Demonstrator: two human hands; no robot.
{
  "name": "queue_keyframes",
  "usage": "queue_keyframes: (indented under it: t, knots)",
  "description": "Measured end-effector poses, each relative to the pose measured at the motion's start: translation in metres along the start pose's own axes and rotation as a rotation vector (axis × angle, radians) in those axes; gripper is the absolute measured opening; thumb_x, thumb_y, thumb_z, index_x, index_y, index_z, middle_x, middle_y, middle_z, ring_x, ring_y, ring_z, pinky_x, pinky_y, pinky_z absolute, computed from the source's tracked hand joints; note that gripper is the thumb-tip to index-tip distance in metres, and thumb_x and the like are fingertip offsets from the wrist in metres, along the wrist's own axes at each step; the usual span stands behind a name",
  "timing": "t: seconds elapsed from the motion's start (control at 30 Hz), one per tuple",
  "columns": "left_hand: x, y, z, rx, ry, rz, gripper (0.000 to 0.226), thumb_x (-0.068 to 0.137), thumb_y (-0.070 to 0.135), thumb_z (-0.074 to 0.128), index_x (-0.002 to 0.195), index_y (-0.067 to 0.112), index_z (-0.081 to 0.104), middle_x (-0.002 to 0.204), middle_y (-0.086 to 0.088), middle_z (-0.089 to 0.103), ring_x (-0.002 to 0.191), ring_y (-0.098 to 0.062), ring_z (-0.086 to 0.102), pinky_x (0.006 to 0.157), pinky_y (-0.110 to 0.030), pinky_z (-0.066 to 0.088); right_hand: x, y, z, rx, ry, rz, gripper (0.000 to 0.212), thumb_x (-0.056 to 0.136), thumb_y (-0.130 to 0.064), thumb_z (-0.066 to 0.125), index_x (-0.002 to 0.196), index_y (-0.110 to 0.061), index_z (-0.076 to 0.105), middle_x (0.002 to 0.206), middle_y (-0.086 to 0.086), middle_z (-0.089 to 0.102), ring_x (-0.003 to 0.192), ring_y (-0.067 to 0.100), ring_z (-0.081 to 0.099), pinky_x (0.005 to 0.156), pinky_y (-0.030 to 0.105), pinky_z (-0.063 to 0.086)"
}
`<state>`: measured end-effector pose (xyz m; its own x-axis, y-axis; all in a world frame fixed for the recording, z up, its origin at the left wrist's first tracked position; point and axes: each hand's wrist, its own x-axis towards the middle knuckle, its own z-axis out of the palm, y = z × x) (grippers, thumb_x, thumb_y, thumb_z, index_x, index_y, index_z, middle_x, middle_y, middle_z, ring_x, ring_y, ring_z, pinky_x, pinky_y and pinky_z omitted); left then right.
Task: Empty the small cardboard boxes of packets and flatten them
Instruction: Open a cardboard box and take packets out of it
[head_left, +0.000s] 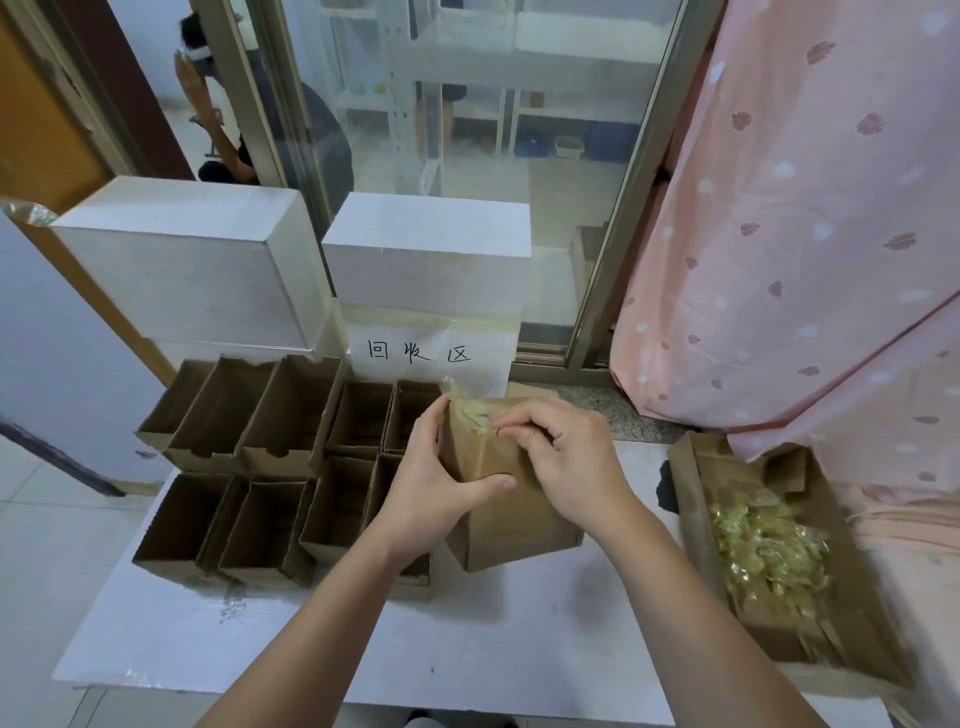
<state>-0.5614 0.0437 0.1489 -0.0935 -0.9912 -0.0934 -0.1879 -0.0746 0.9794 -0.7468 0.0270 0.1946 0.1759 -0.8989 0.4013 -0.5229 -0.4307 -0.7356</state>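
Observation:
A small closed cardboard box (511, 525) stands tilted on the white table (467, 639) in front of me. My left hand (434, 493) grips its left side, thumb across the front face. At the box's top edge my right hand (566, 457) pinches a strip of clear tape (475, 415) that is partly peeled up. To the left, several open, empty small cardboard boxes (270, 467) stand in rows. On the right, a larger open carton (779, 561) holds a heap of yellowish clear packets (769, 551).
Two white closed boxes (192, 265) sit behind the empty boxes, with a taped paper sign (426, 353) below the right one. A pink patterned curtain (805, 234) hangs at the right over the carton. A glass door stands behind; a person crouches beyond it.

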Motion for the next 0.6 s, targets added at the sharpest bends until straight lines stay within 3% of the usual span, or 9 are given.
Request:
queue_keyframes:
  t: [0.13,0.23,0.33,0.37,0.47,0.6]
  knots:
    - [0.0,-0.001,-0.006,-0.02,-0.041,0.0,0.122,0.059,0.044,0.101,0.159,0.038,0.031,0.147,0.018,0.053,0.131,-0.007,0.058,0.105,-0.044,0.056,-0.003,-0.003,-0.004,0.039,-0.073,0.088,0.016,0.094,-0.028,0.062,0.099,-0.032,0.077,0.101,-0.018,0.075,0.102,0.01,0.068,0.092,0.043,0.053]
    - [-0.001,-0.002,-0.008,-0.037,-0.042,0.005,0.118,0.063,0.037,0.102,0.159,0.038,0.032,0.143,0.021,0.055,0.129,-0.008,0.06,0.103,-0.04,0.057,-0.003,-0.006,-0.014,0.036,-0.193,0.08,0.022,0.093,-0.031,0.067,0.112,-0.035,0.077,0.112,-0.019,0.073,0.113,0.005,0.064,0.101,0.036,0.049]
    - [0.0,-0.001,-0.01,-0.022,-0.059,0.018,0.115,0.065,0.033,0.101,0.159,0.039,0.034,0.142,0.026,0.056,0.132,-0.007,0.058,0.109,-0.039,0.053,-0.002,-0.006,-0.024,0.134,-0.354,0.201,0.042,0.077,-0.026,0.087,0.115,-0.039,0.075,0.119,-0.019,0.071,0.12,0.001,0.059,0.105,0.025,0.044]
    - [0.0,-0.001,-0.009,-0.015,-0.072,0.021,0.113,0.067,0.029,0.101,0.158,0.038,0.034,0.141,0.027,0.056,0.133,-0.005,0.057,0.111,-0.039,0.051,-0.003,-0.005,-0.025,0.127,-0.351,0.207,0.045,0.074,-0.023,0.089,0.115,-0.038,0.076,0.117,-0.017,0.071,0.117,0.0,0.06,0.103,0.022,0.045]
    - [-0.002,0.0,-0.004,0.0,-0.096,0.039,0.109,0.069,0.02,0.098,0.155,0.039,0.033,0.139,0.032,0.055,0.135,0.002,0.053,0.115,-0.035,0.047,-0.001,0.0,-0.02,0.041,-0.21,0.046,0.025,0.084,-0.011,0.081,0.105,-0.026,0.081,0.109,-0.015,0.075,0.108,0.001,0.066,0.098,0.022,0.049]
    - [0.001,0.003,-0.001,0.0,-0.119,0.052,0.105,0.072,0.014,0.095,0.154,0.041,0.035,0.137,0.03,0.062,0.131,0.002,0.056,0.108,-0.028,0.052,-0.001,0.004,-0.018,-0.016,-0.16,-0.03,0.019,0.089,-0.009,0.072,0.098,-0.023,0.081,0.104,-0.015,0.076,0.103,0.002,0.068,0.094,0.025,0.052]
